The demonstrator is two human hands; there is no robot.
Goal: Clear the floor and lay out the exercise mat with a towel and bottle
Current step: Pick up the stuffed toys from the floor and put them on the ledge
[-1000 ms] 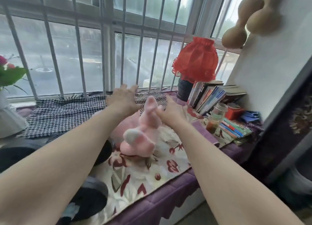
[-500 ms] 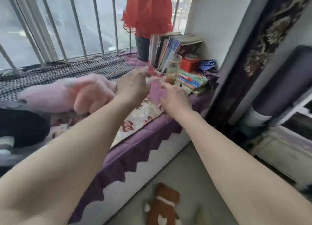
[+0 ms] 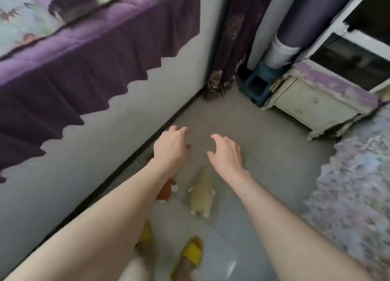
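Note:
Two plush toys lie on the grey floor point(image 3: 263, 145) in front of me. The beige plush point(image 3: 200, 194) is face down below and between my hands. A brown plush point(image 3: 166, 191) lies just left of it, partly hidden under my left forearm. My left hand point(image 3: 171, 147) and my right hand point(image 3: 226, 154) hang over the floor beyond the toys, fingers spread and curled, holding nothing. A rolled purple mat point(image 3: 304, 21) with a white inner end leans in the far corner.
The window seat with a purple scalloped cover point(image 3: 80, 55) runs along the left. A dark patterned curtain point(image 3: 230, 38) hangs in the corner beside a blue stool point(image 3: 259, 84) and a worn white cabinet point(image 3: 314, 105). A lilac bedspread point(image 3: 356, 181) fills the right. My feet wear yellow slippers point(image 3: 190, 254).
My view has swung down from the window seat to the floor. Both hands left the pink plush on the seat and now hover empty over the floor toys.

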